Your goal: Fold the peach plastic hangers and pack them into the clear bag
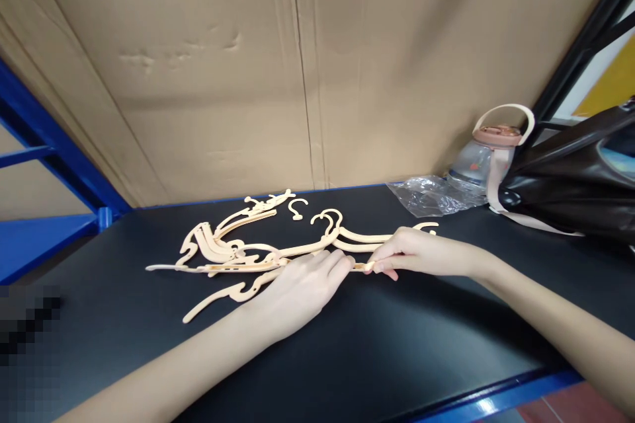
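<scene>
My left hand point(310, 284) is closed round a long cream plastic hanger piece point(233, 267), which sticks out to its left. Just to the right, my right hand point(401, 254) pinches the other end of the piece between thumb and fingers. Another hanger arm point(213, 301) with a curved notch lies partly under my left hand. Behind my hands lie joined hanger arms with hooks point(330, 221). Several more cream hanger parts point(211, 244) are heaped at the left, and one loose hook point(297, 208) lies behind them.
A black tabletop point(387, 357) with a blue edge holds everything. A crumpled clear plastic bag point(429, 195) and a water bottle point(483, 152) with a strap stand at the back right, beside a dark bag point(580, 172). Cardboard point(223, 79) walls the back; a blue frame point(54, 139) rises at left.
</scene>
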A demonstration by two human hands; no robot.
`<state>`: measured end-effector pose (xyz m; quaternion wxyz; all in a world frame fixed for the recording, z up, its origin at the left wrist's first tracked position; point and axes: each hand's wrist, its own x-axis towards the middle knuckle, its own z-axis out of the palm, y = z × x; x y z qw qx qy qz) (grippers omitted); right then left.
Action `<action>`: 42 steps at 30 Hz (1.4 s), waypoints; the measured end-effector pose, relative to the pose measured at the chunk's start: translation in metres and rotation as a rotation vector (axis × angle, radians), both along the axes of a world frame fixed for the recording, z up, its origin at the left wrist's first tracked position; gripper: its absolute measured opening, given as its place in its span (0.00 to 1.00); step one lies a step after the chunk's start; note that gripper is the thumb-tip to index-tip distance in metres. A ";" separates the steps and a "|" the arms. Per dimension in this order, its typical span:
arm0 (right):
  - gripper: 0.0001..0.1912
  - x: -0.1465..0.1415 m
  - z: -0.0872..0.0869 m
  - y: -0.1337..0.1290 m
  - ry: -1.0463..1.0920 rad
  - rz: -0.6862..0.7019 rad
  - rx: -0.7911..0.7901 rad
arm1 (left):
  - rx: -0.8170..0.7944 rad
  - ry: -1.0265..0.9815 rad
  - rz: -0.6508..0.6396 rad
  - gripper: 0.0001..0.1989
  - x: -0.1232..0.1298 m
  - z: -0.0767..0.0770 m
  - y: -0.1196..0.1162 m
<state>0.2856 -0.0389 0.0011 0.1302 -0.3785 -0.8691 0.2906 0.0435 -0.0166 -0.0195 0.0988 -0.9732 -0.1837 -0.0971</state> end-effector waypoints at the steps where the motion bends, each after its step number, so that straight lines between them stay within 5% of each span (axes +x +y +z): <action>1: 0.22 0.001 0.001 0.000 0.012 0.005 -0.031 | -0.002 -0.003 -0.009 0.15 0.000 0.000 -0.001; 16: 0.17 0.000 0.000 0.001 0.052 0.015 -0.195 | 0.158 0.020 -0.059 0.13 0.000 0.001 -0.004; 28: 0.18 -0.001 0.003 0.000 0.031 0.080 -0.172 | 0.100 0.153 -0.139 0.12 0.000 0.003 -0.001; 42: 0.10 -0.019 0.007 -0.013 -0.369 -0.112 0.346 | -0.137 0.044 0.036 0.18 -0.004 -0.004 0.004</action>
